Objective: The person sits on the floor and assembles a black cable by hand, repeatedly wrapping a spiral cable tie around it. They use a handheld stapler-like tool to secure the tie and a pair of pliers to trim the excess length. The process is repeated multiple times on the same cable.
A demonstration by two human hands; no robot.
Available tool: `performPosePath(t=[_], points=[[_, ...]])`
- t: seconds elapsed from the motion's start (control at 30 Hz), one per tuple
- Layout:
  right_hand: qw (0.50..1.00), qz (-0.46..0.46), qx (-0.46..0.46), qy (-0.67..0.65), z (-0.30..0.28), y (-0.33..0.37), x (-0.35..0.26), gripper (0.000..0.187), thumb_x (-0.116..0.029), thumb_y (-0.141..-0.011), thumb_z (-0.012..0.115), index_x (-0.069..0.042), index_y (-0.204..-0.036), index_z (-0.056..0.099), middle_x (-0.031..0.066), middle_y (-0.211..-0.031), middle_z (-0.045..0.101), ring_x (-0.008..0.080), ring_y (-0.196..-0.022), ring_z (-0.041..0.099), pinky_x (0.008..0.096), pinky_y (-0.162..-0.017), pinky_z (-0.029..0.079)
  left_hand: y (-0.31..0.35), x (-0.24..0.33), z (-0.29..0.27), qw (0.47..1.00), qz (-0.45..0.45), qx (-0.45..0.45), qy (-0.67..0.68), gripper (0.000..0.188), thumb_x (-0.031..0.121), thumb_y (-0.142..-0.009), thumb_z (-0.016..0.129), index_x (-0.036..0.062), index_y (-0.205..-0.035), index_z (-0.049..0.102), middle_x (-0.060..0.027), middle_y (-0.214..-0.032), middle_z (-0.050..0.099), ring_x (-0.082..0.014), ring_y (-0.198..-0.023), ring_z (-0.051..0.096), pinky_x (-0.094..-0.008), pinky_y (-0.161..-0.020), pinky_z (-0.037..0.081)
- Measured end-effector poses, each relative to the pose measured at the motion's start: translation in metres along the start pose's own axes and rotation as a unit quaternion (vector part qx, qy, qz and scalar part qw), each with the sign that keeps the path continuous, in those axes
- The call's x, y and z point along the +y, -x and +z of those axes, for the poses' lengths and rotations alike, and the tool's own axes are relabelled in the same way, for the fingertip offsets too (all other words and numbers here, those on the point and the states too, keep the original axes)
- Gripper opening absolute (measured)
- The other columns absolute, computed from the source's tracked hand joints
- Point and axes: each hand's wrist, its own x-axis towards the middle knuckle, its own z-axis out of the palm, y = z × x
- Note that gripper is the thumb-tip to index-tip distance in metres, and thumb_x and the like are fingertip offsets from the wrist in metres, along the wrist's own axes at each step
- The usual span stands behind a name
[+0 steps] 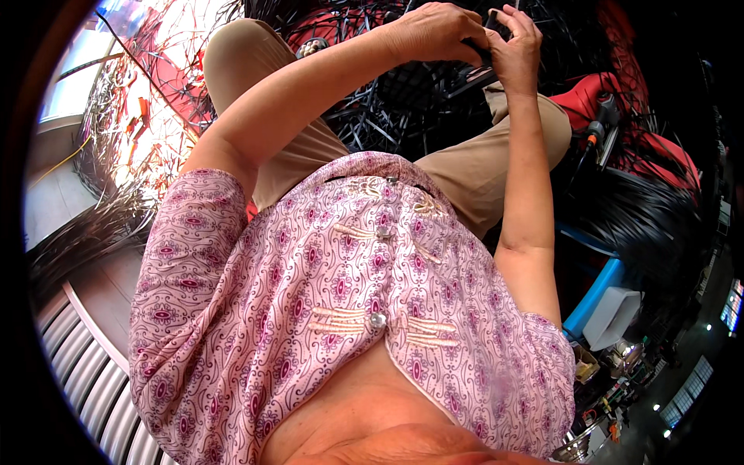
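Note:
Both hands are close together beyond my lap at the top of the head view. My left hand (440, 32) is bent at the wrist, its fingers curled in toward the other hand and pressed together on a dark piece. My right hand (516, 51) is raised, fingers bent around a narrow black strip (493, 25) that shows between the thumb and fingers. Under the hands, between my knees, is a black gridded piece that looks woven (407, 89). Shadow and the fingers hide where the strip meets it.
Loose black strips (376, 116) lie tangled around my legs over a red surface. Beyond my right knee is a hand tool with an orange part (601, 124). A blue container (595, 294) and white plastic tub (612, 318) stand at right. Dark strips (85, 229) lie bundled at left.

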Motion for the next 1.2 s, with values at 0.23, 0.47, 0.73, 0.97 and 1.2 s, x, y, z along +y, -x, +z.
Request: performPosePath(t=[0.23, 0.47, 0.73, 0.97, 1.2], points=[[0.938, 0.267, 0.151, -0.159, -0.027, 0.034, -0.051, 0.033, -0.009, -0.089, 0.07, -0.003, -0.12, 0.063, 0.0122, -0.124, 0.06, 0.0266, -0.115, 0.055, 0.037, -0.092, 0.051, -0.008, -0.019, 0.006, 0.98, -0.101, -0.084, 0.146, 0.035, 0.026, -0.078, 0.084, 0.0035, -0.102, 0.073, -0.0102, -0.091, 0.072, -0.0222, -0.086, 0.072, -0.0335, -0.076, 0.055], [0.99, 0.098, 0.078, -0.064, -0.023, 0.094, -0.056, 0.02, 0.0, -0.087, 0.072, -0.006, -0.106, 0.067, 0.0089, -0.111, 0.06, 0.02, -0.089, 0.061, 0.0318, -0.073, 0.054, -0.022, -0.034, -0.002, 0.935, -0.117, -0.23, 0.244, 0.035, 0.021, -0.086, 0.077, 0.0026, -0.115, 0.071, -0.0048, -0.097, 0.072, -0.0131, -0.09, 0.064, -0.0306, -0.084, 0.053], [0.999, -0.004, 0.053, -0.001, -0.015, 0.096, -0.058, 0.025, -0.003, -0.082, 0.081, -0.012, -0.104, 0.075, 0.0047, -0.099, 0.059, 0.0178, -0.079, 0.058, 0.0297, -0.065, 0.051, -0.023, -0.057, 0.007, 0.891, -0.146, -0.243, 0.355, 0.03, 0.023, -0.094, 0.071, 0.0029, -0.116, 0.072, -0.0019, -0.101, 0.072, -0.012, -0.094, 0.062, -0.0288, -0.089, 0.05], [0.995, -0.084, 0.039, 0.037, -0.025, 0.086, -0.062, 0.015, -0.008, -0.083, 0.08, -0.014, -0.096, 0.077, 0.0023, -0.095, 0.063, 0.0223, -0.082, 0.06, 0.0347, -0.073, 0.05, -0.024, -0.056, 0.009, 0.889, -0.16, -0.237, 0.357, 0.028, 0.02, -0.092, 0.072, 0.003, -0.114, 0.073, -0.0023, -0.101, 0.073, -0.0126, -0.095, 0.062, -0.0295, -0.09, 0.05], [0.991, -0.103, 0.042, 0.068, -0.034, 0.038, -0.064, 0.012, -0.021, -0.085, 0.08, -0.015, -0.093, 0.075, -0.0028, -0.093, 0.066, 0.019, -0.087, 0.064, 0.0344, -0.077, 0.048, -0.025, -0.05, 0.007, 0.9, -0.196, -0.225, 0.317, 0.028, 0.019, -0.092, 0.067, 0.0037, -0.114, 0.074, -0.0042, -0.101, 0.074, -0.0128, -0.095, 0.063, -0.0307, -0.09, 0.05]])
